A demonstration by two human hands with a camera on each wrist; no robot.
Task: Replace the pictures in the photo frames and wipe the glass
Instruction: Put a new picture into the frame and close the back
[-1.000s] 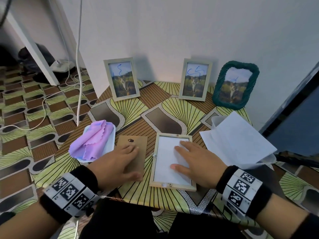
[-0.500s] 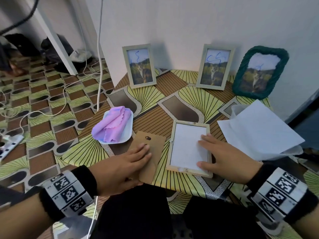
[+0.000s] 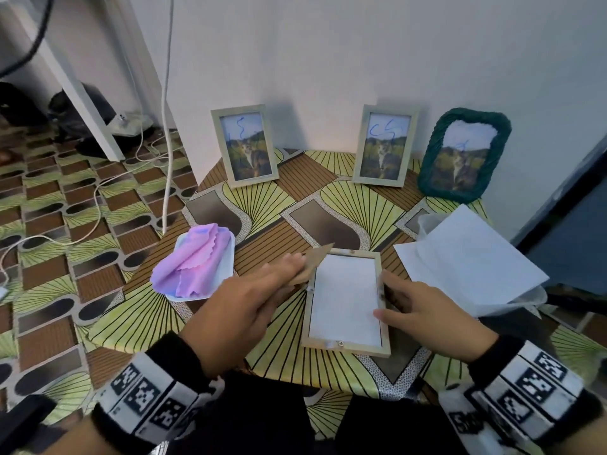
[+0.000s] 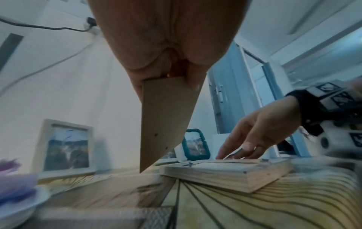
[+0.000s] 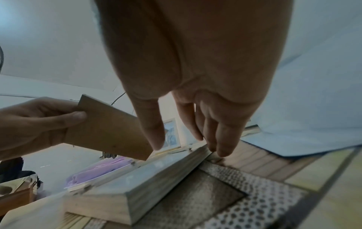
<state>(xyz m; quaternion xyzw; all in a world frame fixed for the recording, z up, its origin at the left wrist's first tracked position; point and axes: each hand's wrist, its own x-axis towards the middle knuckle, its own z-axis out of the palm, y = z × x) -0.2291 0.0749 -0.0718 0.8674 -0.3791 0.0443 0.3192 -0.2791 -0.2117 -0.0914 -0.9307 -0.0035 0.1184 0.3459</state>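
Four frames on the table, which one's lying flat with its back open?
The pale wooden frame nearest the person, face down with white paper showing in its back. The right hand rests on its edge. The other three stand upright against the wall, showing cat pictures.

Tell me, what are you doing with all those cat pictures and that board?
A person is putting a picture frame back together. It lies face down on the table with white paper showing inside. The left hand holds the brown backing board lifted beside it, and the right hand steadies the frame's edge. Three framed cat photos stand by the wall, and a pink cloth waits on a tray.
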